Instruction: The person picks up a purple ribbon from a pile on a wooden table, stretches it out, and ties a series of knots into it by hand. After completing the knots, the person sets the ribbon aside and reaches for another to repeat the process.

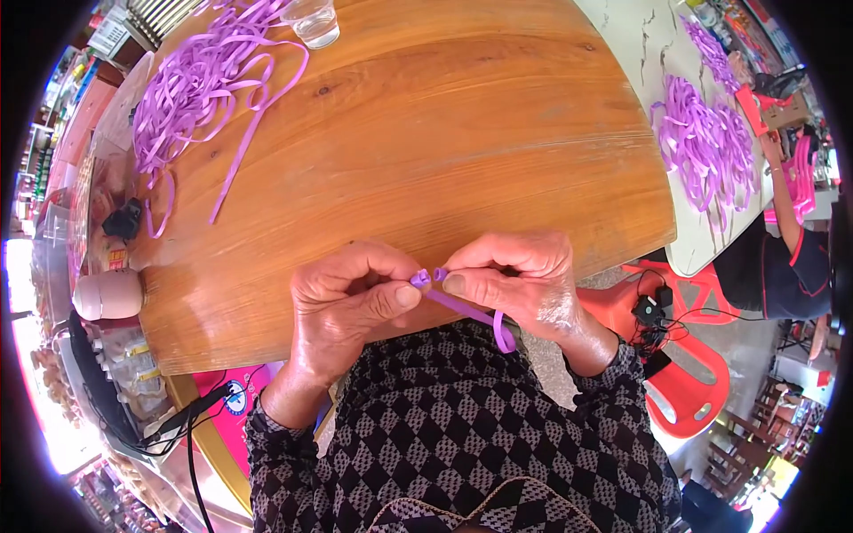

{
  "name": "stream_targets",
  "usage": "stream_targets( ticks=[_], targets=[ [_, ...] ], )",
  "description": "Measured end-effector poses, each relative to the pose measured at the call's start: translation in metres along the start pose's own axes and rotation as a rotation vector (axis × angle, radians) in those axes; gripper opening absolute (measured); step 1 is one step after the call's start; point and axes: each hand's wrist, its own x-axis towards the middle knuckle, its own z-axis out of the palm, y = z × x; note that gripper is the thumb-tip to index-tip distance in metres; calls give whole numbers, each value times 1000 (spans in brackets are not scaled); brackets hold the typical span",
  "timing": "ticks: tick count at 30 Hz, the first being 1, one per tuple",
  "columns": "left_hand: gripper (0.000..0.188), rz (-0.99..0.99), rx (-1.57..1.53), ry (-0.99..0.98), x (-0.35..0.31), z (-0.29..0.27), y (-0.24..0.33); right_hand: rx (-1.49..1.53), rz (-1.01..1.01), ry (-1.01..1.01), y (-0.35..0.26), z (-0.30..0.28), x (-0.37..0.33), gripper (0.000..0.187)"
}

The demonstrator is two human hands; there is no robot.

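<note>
- Left hand (pixel 351 298): grip pinched closed, thumb and fingers on one end of a purple plastic strip (pixel 462 306).
- Right hand (pixel 520 284): grip also pinched closed on the same strip, just beside the left grip; fingertips nearly touching.
- Strip: folded nub between the two grips, the rest runs under the right hand and loops out below its palm, over the checkered sleeve.
- Both hands sit at the near edge of the round wooden counter (pixel 462 133).
- Far up-left of the grips: loose pile of purple strips (pixel 191 84) on the counter, clear glass (pixel 313 19) beside it.
- Far right: second strip pile (pixel 702 147) on a white table (pixel 640 35), another person's arm (pixel 786 209) there.
</note>
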Motion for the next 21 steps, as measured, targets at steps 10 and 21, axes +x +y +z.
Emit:
stream_targets(
  ticks=[10, 21],
  targets=[
    [9, 104, 393, 102, -3, 5, 6, -46, -69, 12, 7, 0, -2, 11],
    [19, -90, 22, 101, 1, 5, -5, 113, 24, 97, 16, -7, 4, 8]
  ],
)
